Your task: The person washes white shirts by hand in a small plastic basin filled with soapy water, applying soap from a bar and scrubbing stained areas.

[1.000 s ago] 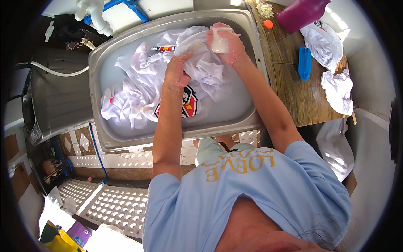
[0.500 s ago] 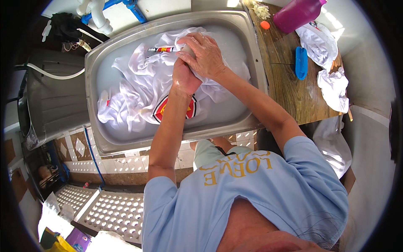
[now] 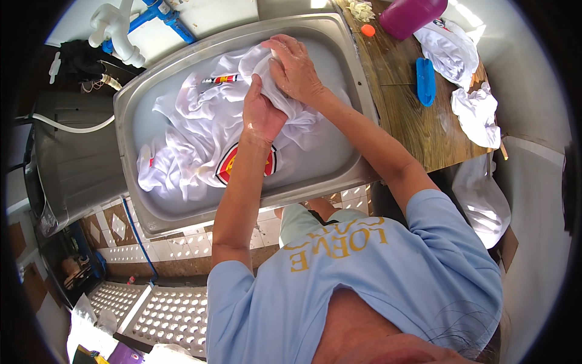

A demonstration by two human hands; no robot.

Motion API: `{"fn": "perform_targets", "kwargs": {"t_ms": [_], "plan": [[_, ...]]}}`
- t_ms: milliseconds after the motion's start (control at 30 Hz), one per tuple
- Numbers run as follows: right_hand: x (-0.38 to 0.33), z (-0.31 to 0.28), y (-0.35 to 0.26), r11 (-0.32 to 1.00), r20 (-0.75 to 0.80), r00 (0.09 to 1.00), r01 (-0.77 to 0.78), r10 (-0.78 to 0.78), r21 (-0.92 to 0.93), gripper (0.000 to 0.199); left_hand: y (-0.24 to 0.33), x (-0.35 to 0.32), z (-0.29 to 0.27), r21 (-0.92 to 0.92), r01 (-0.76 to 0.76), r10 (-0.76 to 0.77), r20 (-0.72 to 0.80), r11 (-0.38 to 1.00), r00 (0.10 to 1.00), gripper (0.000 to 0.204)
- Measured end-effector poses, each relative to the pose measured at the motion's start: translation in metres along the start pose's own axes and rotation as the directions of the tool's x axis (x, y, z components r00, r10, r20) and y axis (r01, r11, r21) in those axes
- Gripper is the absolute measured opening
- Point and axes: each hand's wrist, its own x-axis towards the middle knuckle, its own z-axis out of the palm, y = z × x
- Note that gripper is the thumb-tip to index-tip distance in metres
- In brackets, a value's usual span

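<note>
A wet white shirt [image 3: 191, 142] with a red, yellow and black emblem lies bunched in cloudy water in a grey metal basin [image 3: 362, 91]. My left hand [image 3: 264, 114] has a fold of it, thumb up and fingers partly hidden under the cloth. Just beyond, to the right, my right hand [image 3: 296, 71] curls over the same raised fold near the far side of the basin. White fabric fills the gap between both hands. Whether anything else sits inside the fold cannot be seen.
On the wooden counter [image 3: 400, 130] at right are a blue brush-shaped piece [image 3: 425, 82], a purple bottle [image 3: 412, 15], an orange cap [image 3: 368, 30] and white cloths [image 3: 476, 115]. A white tap [image 3: 115, 33] stands at the far left, above a dark grey tub [image 3: 76, 151].
My hands were clasped together around a pale rounded lump, possibly soap. They have moved apart, with the shirt's fold spread between them, and that lump no longer shows. The view has shifted slightly.
</note>
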Motion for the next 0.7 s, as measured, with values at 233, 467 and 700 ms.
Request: {"fn": "perform_targets", "kwargs": {"t_ms": [233, 467, 700], "plan": [[-0.005, 0.000, -0.014, 0.999, 0.062, 0.997, 0.048, -0.047, -0.015, 0.034, 0.004, 0.000, -0.006, 0.039, 0.001, 0.001, -0.055, 0.999, 0.998, 0.054], [0.004, -0.003, 0.020, 0.768, 0.181, 0.836, -0.547, 0.518, 0.333, 0.034, 0.002, 0.002, -0.001, 0.090, 0.019, -0.020, 0.012, 0.996, 1.000, 0.054], [-0.008, -0.006, 0.015, 0.614, 0.216, 0.822, -0.544, 0.527, 0.571, 0.038, 0.003, 0.003, -0.007, 0.095, 0.028, -0.026, -0.018, 0.995, 1.000, 0.055]]}}
